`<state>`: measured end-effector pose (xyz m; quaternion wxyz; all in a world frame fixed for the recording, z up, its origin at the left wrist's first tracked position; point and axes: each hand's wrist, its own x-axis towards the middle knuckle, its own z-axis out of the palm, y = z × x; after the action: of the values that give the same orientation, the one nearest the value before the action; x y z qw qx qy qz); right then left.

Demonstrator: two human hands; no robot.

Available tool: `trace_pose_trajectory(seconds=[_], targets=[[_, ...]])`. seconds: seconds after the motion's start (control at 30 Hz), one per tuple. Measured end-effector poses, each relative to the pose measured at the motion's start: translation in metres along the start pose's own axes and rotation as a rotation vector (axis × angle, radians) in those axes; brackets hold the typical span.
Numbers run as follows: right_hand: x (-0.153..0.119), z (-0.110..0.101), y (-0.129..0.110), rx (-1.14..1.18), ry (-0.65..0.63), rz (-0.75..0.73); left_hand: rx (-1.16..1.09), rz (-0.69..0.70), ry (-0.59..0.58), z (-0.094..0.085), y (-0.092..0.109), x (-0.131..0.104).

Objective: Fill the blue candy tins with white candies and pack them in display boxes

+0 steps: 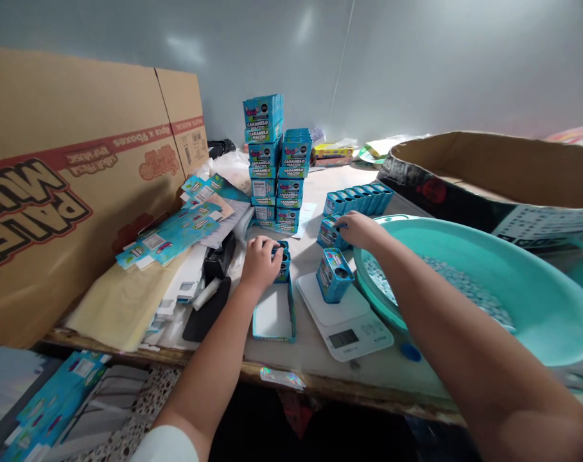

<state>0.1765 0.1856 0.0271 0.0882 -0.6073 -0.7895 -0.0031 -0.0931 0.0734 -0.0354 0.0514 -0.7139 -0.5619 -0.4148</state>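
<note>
My left hand [261,262] is closed, with its fingers curled over a small blue candy box [282,269] at the far end of a shallow display tray [273,314]. The near part of that tray shows its white bottom. My right hand [357,228] pinches a small blue candy box [329,232] at the near end of a row of such boxes [361,197]; its fingertips are partly hidden. Between the hands, one open-topped blue candy box [334,276] stands upright on a white kitchen scale [347,324], its display too small to read.
Tall stacks of filled blue trays [277,170] rise at the back. A turquoise basin [469,289] of small pale candies stands right, a dark-sided carton [494,186] behind it. Flattened blue cartons [176,231], a black tape dispenser [220,256] and a large cardboard box [79,186] are left.
</note>
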Motion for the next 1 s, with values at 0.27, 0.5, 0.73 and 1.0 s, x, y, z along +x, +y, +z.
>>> trace_pose_trajectory(seconds=[0.27,0.5,0.73,1.0], targets=[[-0.0007,-0.0001,0.0004,0.020,0.006,-0.009,-0.002,-0.006,-0.006,-0.0013,0.0016,-0.0005],[-0.0001,0.0011,0.0011,0.023,0.025,-0.005,0.001,-0.004,-0.006,-0.0010,0.0010,-0.0002],[-0.0009,0.0027,0.0018,0.019,0.033,-0.008,-0.004,-0.004,-0.005,-0.0018,0.0021,-0.0005],[0.0021,0.0043,0.0033,0.020,0.047,-0.021,0.003,-0.005,-0.007,-0.0015,0.0020,-0.0005]])
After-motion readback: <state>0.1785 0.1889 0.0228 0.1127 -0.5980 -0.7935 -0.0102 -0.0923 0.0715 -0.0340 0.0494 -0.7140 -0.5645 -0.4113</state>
